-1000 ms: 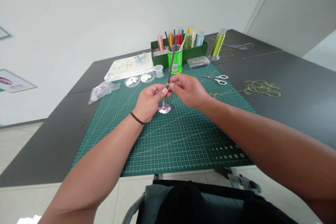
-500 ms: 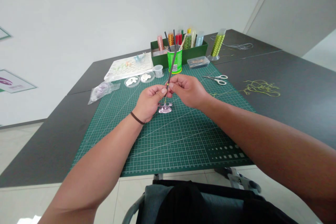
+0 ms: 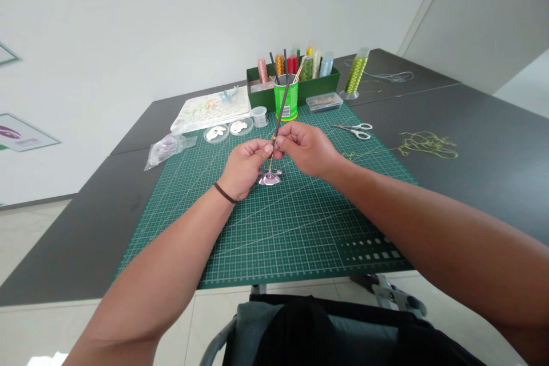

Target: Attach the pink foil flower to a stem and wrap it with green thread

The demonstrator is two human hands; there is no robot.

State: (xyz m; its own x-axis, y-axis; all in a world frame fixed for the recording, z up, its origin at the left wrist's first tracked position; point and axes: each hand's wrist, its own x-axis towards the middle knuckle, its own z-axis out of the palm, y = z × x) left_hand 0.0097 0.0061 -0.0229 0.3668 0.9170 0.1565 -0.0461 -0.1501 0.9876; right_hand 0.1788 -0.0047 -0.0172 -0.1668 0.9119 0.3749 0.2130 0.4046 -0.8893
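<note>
Pinching a slim dark rod (image 3: 281, 111) near its lower end between the fingertips of my left hand (image 3: 244, 168) and right hand (image 3: 306, 148), both hands curled almost closed and meeting at the rod. Rod tilted, its upper end leaning away from me; its thin tip runs down from my fingers to the centre of a shiny lilac petal piece (image 3: 270, 178), just below my hands. A short pinch close to the tip, with both wrists level, appears the steadiest hold, as it limits wobble at the petal piece. Surface: a gridded green cutting mat (image 3: 274, 229) under both hands, on a dark grey table (image 3: 86, 240). Beyond my right hand, steel scissors (image 3: 352, 130) on the mat and loose yellow-green thread (image 3: 424, 144) on the table. Ahead of my hands, a green can (image 3: 286, 102) holding sticks, in front of a green box (image 3: 257, 87) of thread spools. Beyond my left hand, two small clear dishes (image 3: 215, 133) (image 3: 238, 127) of white pieces and a lilac plastic bag (image 3: 165, 150). Room: white wall (image 3: 171, 23) ahead, pale floor tiles (image 3: 223, 326) below
</note>
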